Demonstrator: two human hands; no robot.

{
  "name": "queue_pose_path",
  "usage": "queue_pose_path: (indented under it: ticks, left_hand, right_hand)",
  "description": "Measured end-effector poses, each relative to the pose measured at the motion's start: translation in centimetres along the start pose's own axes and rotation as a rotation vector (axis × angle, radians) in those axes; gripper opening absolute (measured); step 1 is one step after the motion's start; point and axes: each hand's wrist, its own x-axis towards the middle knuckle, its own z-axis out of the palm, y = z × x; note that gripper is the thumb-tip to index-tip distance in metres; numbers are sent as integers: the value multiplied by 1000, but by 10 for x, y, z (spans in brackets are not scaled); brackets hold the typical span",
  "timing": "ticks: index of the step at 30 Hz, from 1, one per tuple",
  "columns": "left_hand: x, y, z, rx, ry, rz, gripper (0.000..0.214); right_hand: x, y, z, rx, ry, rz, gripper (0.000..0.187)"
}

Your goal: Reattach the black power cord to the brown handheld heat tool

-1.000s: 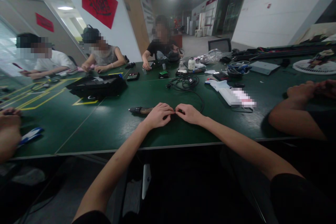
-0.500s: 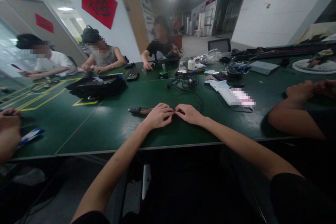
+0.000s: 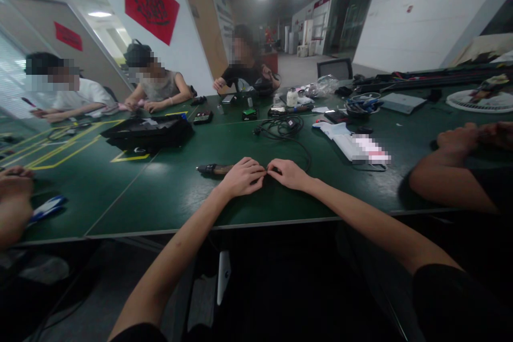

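Two grips meet on a rod-like tool [image 3: 212, 169] lying on the green table [image 3: 176, 195].
The left grip [image 3: 241, 176] is closed round its handle, and the right grip [image 3: 289, 173] pinches what seems to be its black cable [image 3: 309, 158], fingertips nearly touching.

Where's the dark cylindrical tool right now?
Head view, centre: the tool lies on the green table, one end under the left hand, black bag behind it.

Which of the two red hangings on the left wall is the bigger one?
The red hanging with black characters, high on the white wall; the other red sign, lower to its left, is much smaller.
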Motion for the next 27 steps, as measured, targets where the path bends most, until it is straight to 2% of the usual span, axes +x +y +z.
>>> queue_pose_path:
  ticks: [10,17,23,27]
  left_hand:
    - [-5,-5,-2,14,35,-25,26]
    - [0,0,2,0,-5,20,28]
    - [-6,-8,-3,-2,50,-44,28]
    - [-3,-3,1,-12,19,-20,27]
  right_hand:
    - [0,1,0,2,-3,8,6]
    - [1,1,1,4,-8,11,7]
    - [0,-1,-1,9,-14,20,7]
    - [0,-2,-1,9,-15,28,7]
